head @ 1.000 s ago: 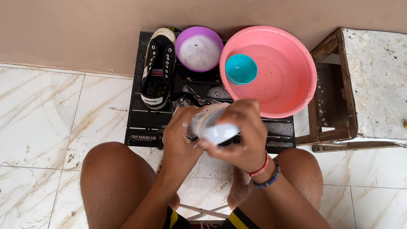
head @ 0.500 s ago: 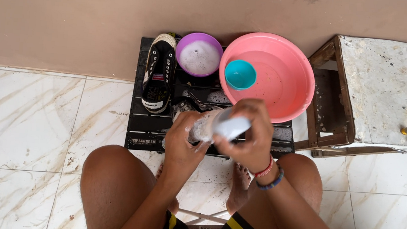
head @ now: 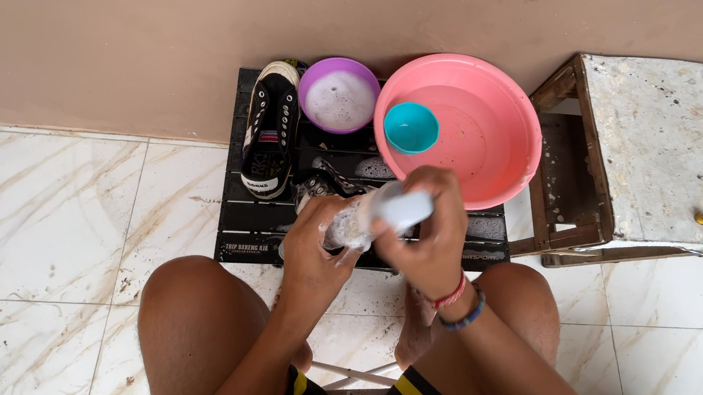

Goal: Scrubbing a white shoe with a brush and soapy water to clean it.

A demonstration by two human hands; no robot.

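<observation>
I see both hands closed on one soapy black sneaker [head: 367, 214], held up over the front edge of a black slatted mat [head: 257, 214] on the marble floor [head: 40, 219]. My left hand [head: 318, 250] grips the shoe from below, around its foam-covered side, while my right hand [head: 432, 231] wraps over the pale rubber toe end, which points toward the right; two bead bracelets [head: 460, 304] sit on that wrist. The second black sneaker [head: 270, 130] lies flat on the mat, toe toward me, just beside a purple bowl [head: 340, 95] of sudsy water. A large pink basin [head: 478, 132] holds water and a small teal cup [head: 411, 128]. A weathered wooden stool [head: 647, 157] stands to the right, near the basin
</observation>
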